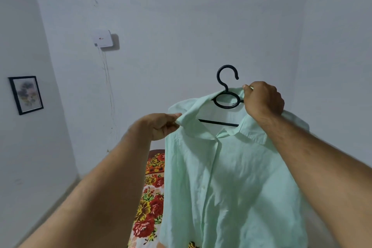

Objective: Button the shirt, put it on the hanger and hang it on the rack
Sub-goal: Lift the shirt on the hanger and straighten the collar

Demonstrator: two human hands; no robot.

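Bedroom in a home: white walls, floral bedspread point(150, 197), framed picture point(26, 94), wall-mounted box point(102, 38) with trailing cable.

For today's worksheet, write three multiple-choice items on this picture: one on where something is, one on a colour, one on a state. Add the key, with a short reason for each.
1. Where does the black-framed picture hang?
A. on the left wall
B. on the far wall
C. on the right wall

2. What colour is the plastic hanger with the round hook?
A. white
B. black
C. red

3. How is the pale mint-green button-front shirt placed?
A. flat on a bed
B. hung on a rack
C. draped on the hanger and held up in the air

Key:
1 A: the frame sits on the wall at the left edge of view.
2 B: its hook and bar are plainly black.
3 C: the left hand pinches the collar, and the right hand grips the cloth beside the hanger's neck.
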